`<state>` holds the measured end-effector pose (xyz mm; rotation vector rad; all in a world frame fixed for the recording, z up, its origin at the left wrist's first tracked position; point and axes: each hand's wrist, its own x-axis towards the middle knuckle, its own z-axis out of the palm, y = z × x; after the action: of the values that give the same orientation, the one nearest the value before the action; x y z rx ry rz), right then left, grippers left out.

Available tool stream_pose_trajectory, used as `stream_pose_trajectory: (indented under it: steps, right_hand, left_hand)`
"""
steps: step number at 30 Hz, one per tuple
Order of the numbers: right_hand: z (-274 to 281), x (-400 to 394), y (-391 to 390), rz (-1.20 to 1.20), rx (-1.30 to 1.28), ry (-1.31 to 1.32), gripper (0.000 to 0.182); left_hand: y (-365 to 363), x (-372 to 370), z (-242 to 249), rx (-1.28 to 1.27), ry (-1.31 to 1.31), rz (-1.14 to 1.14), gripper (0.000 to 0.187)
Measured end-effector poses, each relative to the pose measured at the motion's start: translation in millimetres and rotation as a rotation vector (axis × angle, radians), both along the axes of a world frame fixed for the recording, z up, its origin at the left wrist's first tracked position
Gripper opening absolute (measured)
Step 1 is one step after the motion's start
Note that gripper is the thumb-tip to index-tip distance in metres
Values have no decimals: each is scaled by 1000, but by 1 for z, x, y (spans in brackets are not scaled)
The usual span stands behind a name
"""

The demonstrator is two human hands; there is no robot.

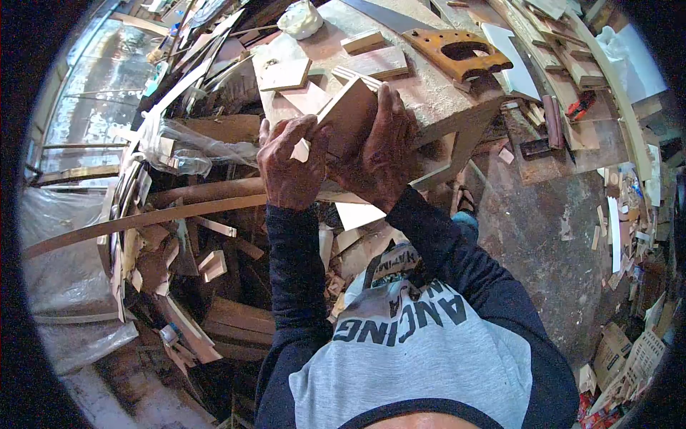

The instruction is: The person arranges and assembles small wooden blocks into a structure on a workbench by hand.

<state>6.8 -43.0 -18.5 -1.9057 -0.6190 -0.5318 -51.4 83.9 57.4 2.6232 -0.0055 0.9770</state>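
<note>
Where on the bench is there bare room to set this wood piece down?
Bare benchtop lies between the small wood blocks and the saw handle. The near corner is taken by both hands, left hand and right hand, gripping the wood piece. The floor left is crowded with offcuts.

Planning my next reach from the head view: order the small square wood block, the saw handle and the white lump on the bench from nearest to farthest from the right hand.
From the right hand, which grips a wood panel:
1. Small square wood block, up and to the left on the bench.
2. Saw handle, up and to the right on the bench.
3. White lump, at the bench's far end, top of the view.
The first two are fairly close to call.
</note>
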Motion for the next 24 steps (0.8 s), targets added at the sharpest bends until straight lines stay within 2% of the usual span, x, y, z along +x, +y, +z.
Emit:
stream_pose_trajectory:
  steps: [4,10,13,16,19,20,23,24]
  right_hand:
    - [-1,-1,2,-11,25,-21,130]
    - [-6,2,7,-63,-12,-27,128]
    - [-2,0,5,-49,22,-28,128]
    - [-1,-1,5,-22,-28,57,129]
    - [-6,2,2,7,-57,32,131]
    - [-8,2,3,7,-63,36,133]
    - [-9,3,3,-6,-85,27,136]
    - [-5,2,1,-15,-91,13,137]
  left_hand:
    - [-2,-2,2,-11,46,33,24]
    - [-6,-3,-1,-1,42,72,43]
    - [-5,-4,-2,-61,42,35,60]
    - [-10,-6,2,-113,4,-26,88]
    - [1,-12,-13,-177,-8,-45,110]
    - [6,-14,-16,-303,58,-84,124]
    - [7,-20,-27,-514,84,-97,132]
    - [8,-22,-27,-507,121,-91,133]
